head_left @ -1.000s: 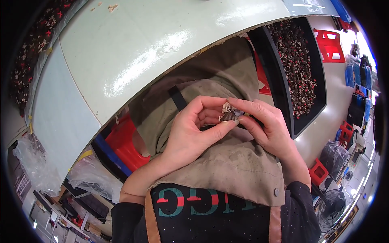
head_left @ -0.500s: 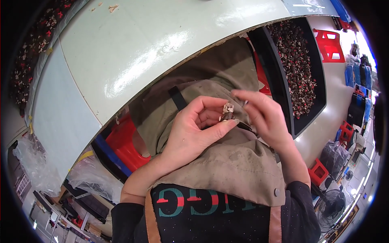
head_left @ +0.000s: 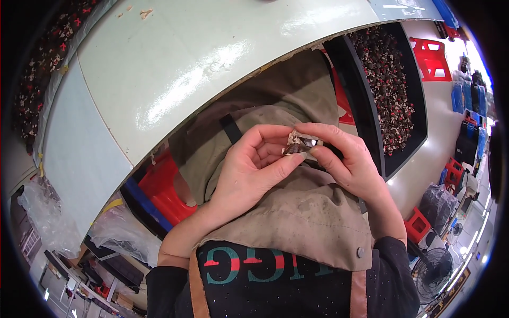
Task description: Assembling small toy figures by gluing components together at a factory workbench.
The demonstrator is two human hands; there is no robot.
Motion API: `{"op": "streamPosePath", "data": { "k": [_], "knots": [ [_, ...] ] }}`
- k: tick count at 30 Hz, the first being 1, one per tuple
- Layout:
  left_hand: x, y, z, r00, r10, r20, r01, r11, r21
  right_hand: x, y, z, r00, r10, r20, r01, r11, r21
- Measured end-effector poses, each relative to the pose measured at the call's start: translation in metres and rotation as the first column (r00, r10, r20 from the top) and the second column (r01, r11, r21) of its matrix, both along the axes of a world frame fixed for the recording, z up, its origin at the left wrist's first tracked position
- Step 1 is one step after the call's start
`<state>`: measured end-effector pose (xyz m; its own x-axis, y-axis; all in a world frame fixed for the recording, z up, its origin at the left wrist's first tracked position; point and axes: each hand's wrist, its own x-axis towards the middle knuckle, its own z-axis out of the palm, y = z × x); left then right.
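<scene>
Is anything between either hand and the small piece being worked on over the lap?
Nothing visible. The left hand and right hand both pinch the small dark-and-pale piece directly between their fingertips, above the tan apron.

A pale green bench [head_left: 175, 69] with a glossy, curved edge fills the upper part of the view. A few small pale scraps [head_left: 144, 11] lie near its far side. Along its left edge a heap of small dark and red pieces [head_left: 40, 63] rests. To the right, a black tray [head_left: 366, 122] holds more such pieces [head_left: 389, 85]
</scene>
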<state>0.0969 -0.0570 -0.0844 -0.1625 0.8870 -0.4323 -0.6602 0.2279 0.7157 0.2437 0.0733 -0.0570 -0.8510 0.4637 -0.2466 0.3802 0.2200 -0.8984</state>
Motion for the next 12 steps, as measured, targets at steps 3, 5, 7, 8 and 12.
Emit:
{"op": "streamPosePath", "data": {
  "k": [3,5,7,8,12],
  "knots": [
    [0.0008,-0.0001,-0.0004,1.000,0.005,-0.020,-0.006,1.000,-0.003,-0.0017,-0.0006,0.0021,1.000,-0.011,0.012,0.011,1.000,-0.009],
    [0.0021,-0.0004,-0.0014,0.999,0.016,-0.032,-0.016,1.000,0.000,-0.0016,-0.0013,0.0029,1.000,-0.010,0.019,0.010,1.000,-0.008],
    [0.0035,-0.0020,-0.0044,0.998,0.024,-0.050,-0.023,1.000,0.020,-0.0011,-0.0014,0.0030,1.000,-0.011,0.026,0.012,1.000,-0.006],
    [0.0038,-0.0027,-0.0053,0.997,0.032,-0.069,-0.029,0.999,0.041,0.0000,-0.0011,0.0021,1.000,-0.002,0.025,0.002,1.000,0.000],
    [0.0026,-0.0022,-0.0035,0.995,0.016,-0.097,-0.014,1.000,0.027,0.0008,0.0008,0.0022,0.997,0.053,0.052,-0.057,0.995,0.085]
  ]
}}
